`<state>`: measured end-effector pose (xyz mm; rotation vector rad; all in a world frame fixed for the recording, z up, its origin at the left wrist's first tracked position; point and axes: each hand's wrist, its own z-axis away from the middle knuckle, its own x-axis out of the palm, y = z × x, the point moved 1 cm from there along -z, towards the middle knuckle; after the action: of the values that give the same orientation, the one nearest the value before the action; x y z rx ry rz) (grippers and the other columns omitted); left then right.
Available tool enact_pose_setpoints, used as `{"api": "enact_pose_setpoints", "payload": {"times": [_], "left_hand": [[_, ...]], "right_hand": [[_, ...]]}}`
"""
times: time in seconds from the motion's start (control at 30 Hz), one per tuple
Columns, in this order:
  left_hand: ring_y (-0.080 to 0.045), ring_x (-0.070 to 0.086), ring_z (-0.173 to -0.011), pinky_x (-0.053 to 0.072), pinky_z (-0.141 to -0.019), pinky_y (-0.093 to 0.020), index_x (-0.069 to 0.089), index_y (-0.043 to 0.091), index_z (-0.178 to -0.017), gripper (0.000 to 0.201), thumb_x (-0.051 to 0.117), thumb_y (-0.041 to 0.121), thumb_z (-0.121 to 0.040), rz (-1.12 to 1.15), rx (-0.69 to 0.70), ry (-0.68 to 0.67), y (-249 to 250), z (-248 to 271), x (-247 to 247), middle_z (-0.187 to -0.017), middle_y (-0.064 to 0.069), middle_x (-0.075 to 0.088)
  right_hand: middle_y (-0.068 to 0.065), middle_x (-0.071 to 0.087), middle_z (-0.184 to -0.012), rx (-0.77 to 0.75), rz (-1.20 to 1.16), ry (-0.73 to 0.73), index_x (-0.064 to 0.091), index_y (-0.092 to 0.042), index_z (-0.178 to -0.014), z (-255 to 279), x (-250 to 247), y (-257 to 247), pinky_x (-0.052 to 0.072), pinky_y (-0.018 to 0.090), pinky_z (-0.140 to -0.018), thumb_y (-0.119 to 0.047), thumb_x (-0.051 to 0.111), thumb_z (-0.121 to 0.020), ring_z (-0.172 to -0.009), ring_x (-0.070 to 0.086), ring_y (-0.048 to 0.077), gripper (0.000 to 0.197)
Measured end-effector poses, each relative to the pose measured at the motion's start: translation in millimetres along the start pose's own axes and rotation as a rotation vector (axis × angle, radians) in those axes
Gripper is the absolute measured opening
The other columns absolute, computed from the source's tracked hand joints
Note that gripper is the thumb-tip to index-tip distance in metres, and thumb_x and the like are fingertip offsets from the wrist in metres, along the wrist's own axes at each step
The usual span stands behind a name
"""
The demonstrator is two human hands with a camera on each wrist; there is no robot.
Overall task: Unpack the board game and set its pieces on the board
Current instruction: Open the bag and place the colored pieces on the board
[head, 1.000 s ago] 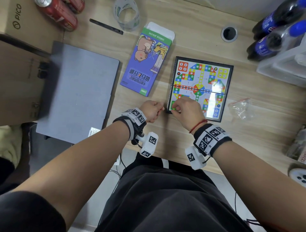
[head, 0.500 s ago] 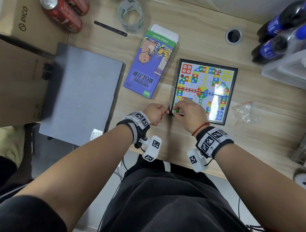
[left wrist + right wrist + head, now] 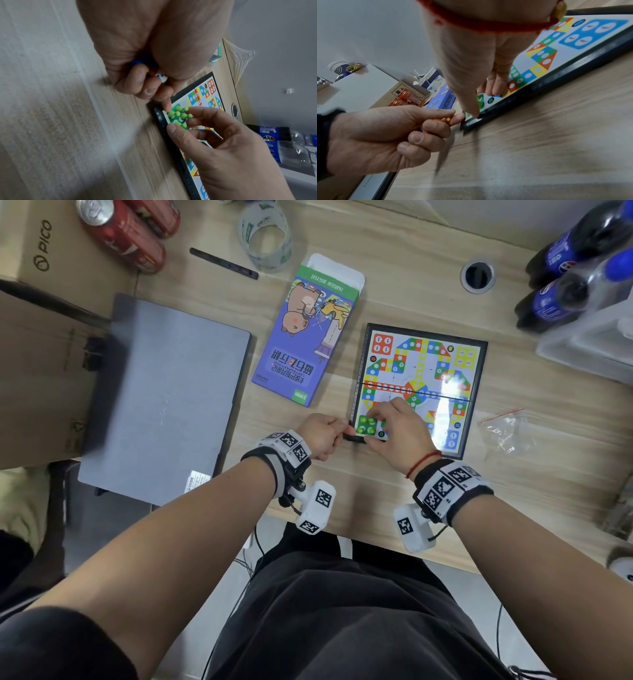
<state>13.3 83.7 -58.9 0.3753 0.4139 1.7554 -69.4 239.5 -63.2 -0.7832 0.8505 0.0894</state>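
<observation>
Wood desk [image 3: 394, 248], board [image 3: 478, 405] flat at frame centre-right. Green pegs [image 3: 365, 424] stand on its lower-left green square. Right hand [image 3: 397, 433] hovers over them, fingers loosely spread, holding nothing I can see. Left hand [image 3: 320, 436] is fisted around remaining pieces [image 3: 157, 75] beside that corner. Pegs look tiny, light, tippy; pinch each by its head.

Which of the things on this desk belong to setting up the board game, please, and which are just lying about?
Part of the job:
- game board
- green pieces on the green corner
- remaining pieces gripped in the left hand
- right hand at the green pieces
- game box
- empty plastic bag

Lying about:
- closed laptop
- tape roll
- red cans
- cola bottles
- black pen
- cardboard box
</observation>
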Motion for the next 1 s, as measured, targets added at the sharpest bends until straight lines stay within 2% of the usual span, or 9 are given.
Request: {"api": "enact_pose_setpoints", "payload": {"times": [0.2, 0.4, 0.53, 0.73, 0.9, 1.0], "left_hand": [[-0.009, 0.026, -0.042, 0.020, -0.037, -0.016, 0.064, 0.000, -0.110, 0.037, 0.040, 0.029, -0.104, 0.002, -0.002, -0.005, 3, 1, 1, -0.060, -0.002, 0.039], [-0.011, 0.026, -0.045, 0.020, -0.038, -0.017, 0.065, 0.004, -0.105, 0.035, 0.041, 0.030, -0.103, -0.013, -0.003, -0.013, 4, 1, 2, -0.061, -0.002, 0.039], [-0.012, 0.027, -0.047, 0.020, -0.037, -0.017, 0.065, 0.006, -0.102, 0.034, 0.041, 0.030, -0.103, -0.017, 0.002, -0.012, 4, 1, 3, -0.061, -0.001, 0.040], [-0.012, 0.027, -0.048, 0.020, -0.038, -0.019, 0.065, 0.004, -0.107, 0.035, 0.041, 0.029, -0.103, -0.023, 0.012, -0.007, 7, 2, 2, -0.061, -0.001, 0.041], [-0.011, 0.028, -0.043, 0.020, -0.037, -0.017, 0.064, -0.001, -0.111, 0.036, 0.041, 0.026, -0.104, -0.002, 0.061, 0.056, 13, 2, 0, -0.059, -0.002, 0.041], [-0.011, 0.029, -0.042, 0.020, -0.038, -0.019, 0.065, 0.000, -0.110, 0.037, 0.041, 0.027, -0.103, -0.025, 0.045, 0.050, 13, 1, 0, -0.059, -0.003, 0.042]], "right_hand": [[0.005, 0.051, -0.100, 0.004, -0.001, 0.001, 0.062, -0.016, -0.104, -1, 0, -1, 0.054, 0.039, -0.067, -0.020, 0.075, -0.075, -0.073, 0.054, 0.020, 0.032], [0.006, 0.052, -0.099, 0.024, -0.004, 0.017, 0.063, -0.013, -0.101, -1, -1, 2, 0.053, 0.039, -0.067, -0.018, 0.073, -0.075, -0.071, 0.056, 0.023, 0.028], [0.004, 0.051, -0.098, 0.004, -0.005, 0.013, 0.063, -0.015, -0.102, 0, -3, 2, 0.054, 0.038, -0.065, -0.017, 0.073, -0.076, -0.070, 0.055, 0.022, 0.028], [0.002, 0.051, -0.098, -0.001, -0.018, 0.001, 0.062, -0.017, -0.103, 1, -4, 1, 0.054, 0.039, -0.066, -0.023, 0.075, -0.075, -0.073, 0.056, 0.021, 0.032], [-0.003, 0.057, -0.083, 0.025, -0.029, -0.026, 0.056, -0.016, -0.110, 3, -7, 1, 0.053, 0.039, -0.070, -0.021, 0.074, -0.077, -0.072, 0.055, 0.016, 0.038], [-0.003, 0.061, -0.080, 0.050, -0.041, -0.038, 0.054, -0.017, -0.112, 5, -6, 0, 0.054, 0.037, -0.070, -0.019, 0.072, -0.078, -0.071, 0.059, 0.017, 0.038]]}}
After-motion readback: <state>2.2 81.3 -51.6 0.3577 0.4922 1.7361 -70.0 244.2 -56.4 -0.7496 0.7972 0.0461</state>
